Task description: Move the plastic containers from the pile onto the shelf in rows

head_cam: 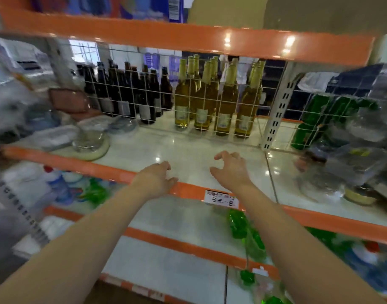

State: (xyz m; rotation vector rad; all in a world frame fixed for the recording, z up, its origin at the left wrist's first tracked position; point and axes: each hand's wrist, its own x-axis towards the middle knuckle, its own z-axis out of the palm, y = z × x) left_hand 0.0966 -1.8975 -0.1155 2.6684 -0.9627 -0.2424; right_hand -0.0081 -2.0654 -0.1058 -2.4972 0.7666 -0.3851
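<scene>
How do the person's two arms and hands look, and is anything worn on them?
Both forearms are bare, with no sleeves in view. The left hand and the right hand show no gloves, rings, watch or wristbands. No markings are visible; motion blur hides fine detail.

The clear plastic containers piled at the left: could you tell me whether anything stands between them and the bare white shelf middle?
Nothing visible does: the clear plastic containers border the bare white shelf directly.

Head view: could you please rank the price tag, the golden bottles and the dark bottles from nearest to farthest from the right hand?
From the right hand:
1. Price tag, just below on the orange shelf edge.
2. Golden bottles, straight behind the wire grid.
3. Dark bottles, back left.
</scene>
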